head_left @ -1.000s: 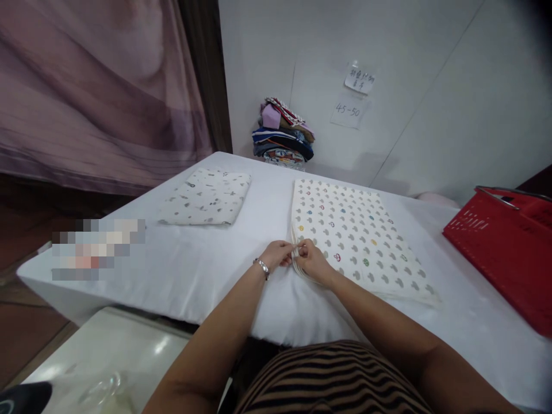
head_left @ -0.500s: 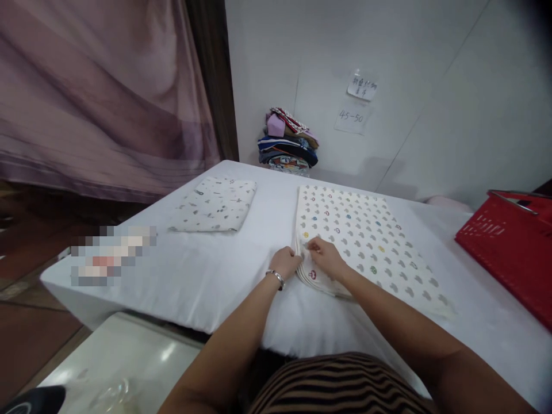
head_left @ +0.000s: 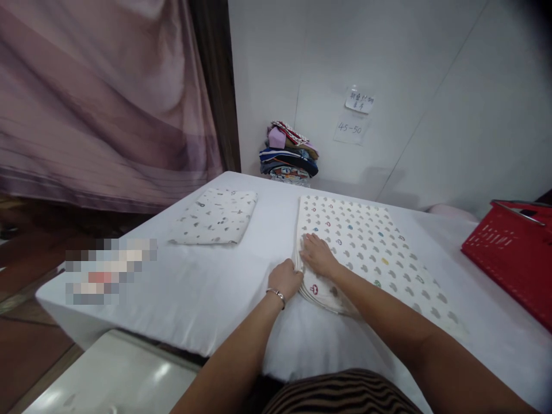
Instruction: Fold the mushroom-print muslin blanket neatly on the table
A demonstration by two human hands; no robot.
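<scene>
At nine o'clock on the cloth point(head_left: 365, 254), likely its surest hold, the left hand point(head_left: 286, 279) pinches layers (soft, light, I'd guess), the right hand point(head_left: 318, 256) lying open on top.

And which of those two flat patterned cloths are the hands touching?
The bigger cloth, with rows of grey shapes: the left hand holds its edge, the right hand lies on top. No hand touches the smaller cloth.

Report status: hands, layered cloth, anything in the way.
Left hand gripping left edge of layered cloth. Right hand palm down on top. Cloth lies on white table. Red basket off right, apart from both hands.
</scene>
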